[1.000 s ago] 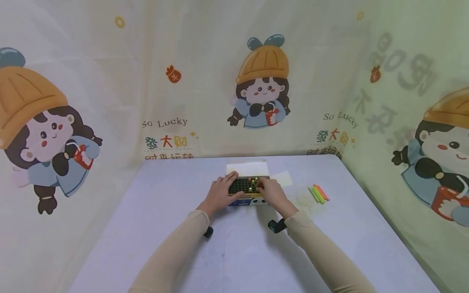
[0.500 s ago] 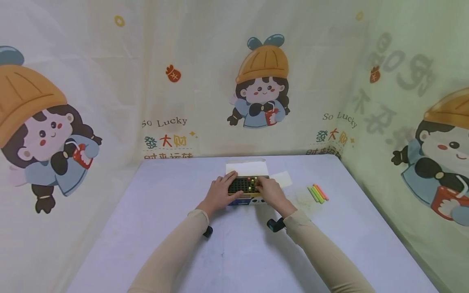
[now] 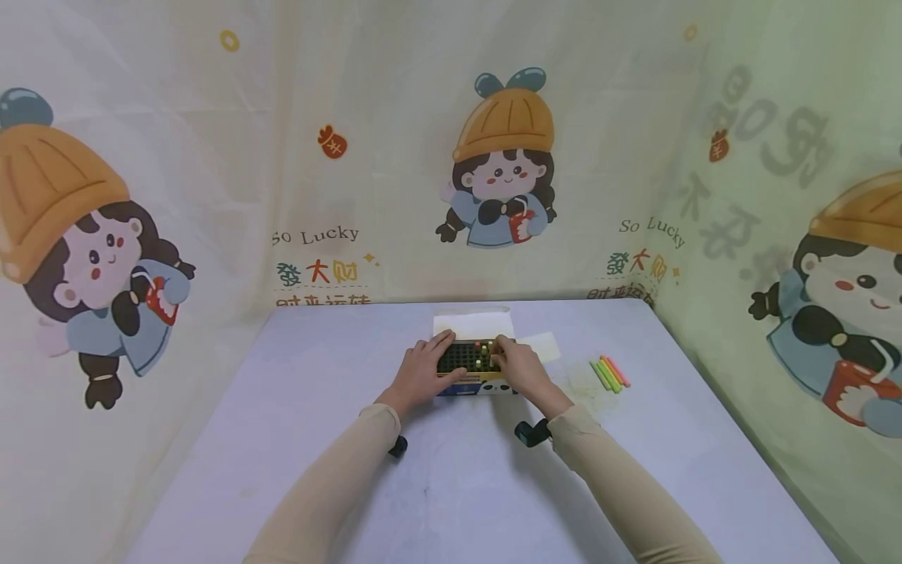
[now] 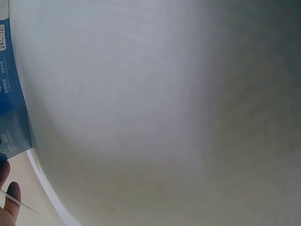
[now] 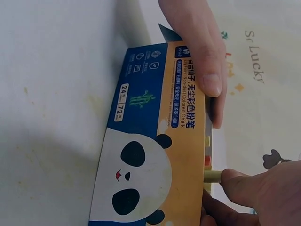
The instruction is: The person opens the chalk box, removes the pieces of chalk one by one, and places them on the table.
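A blue and orange chalk box (image 5: 141, 141) with a panda face stands on the table, its top open. Inside, a dark holder (image 3: 458, 359) with rows of holes bears several coloured chalk ends toward its right side. My left hand (image 3: 421, 370) grips the box's left end, thumb along the front edge and fingers over the back. At the right end, my right hand (image 3: 523, 370) pinches a yellow-green chalk stick (image 5: 212, 176) between thumb and fingers; its lower end is hidden behind the front wall. Little but the blue box corner (image 4: 11, 127) shows in the left wrist view.
Several loose chalk sticks (image 3: 610, 374), green, yellow and pink, lie on the table to the right. The box's white lid flap (image 3: 474, 323) is folded back, with a pale sheet of paper (image 3: 544, 345) beside it. A printed cloth (image 3: 409, 196) hangs behind the table.
My right fingers have shifted slightly at the box's right end, the index finger now reaching a little farther back. The left hand and the box stay in place.
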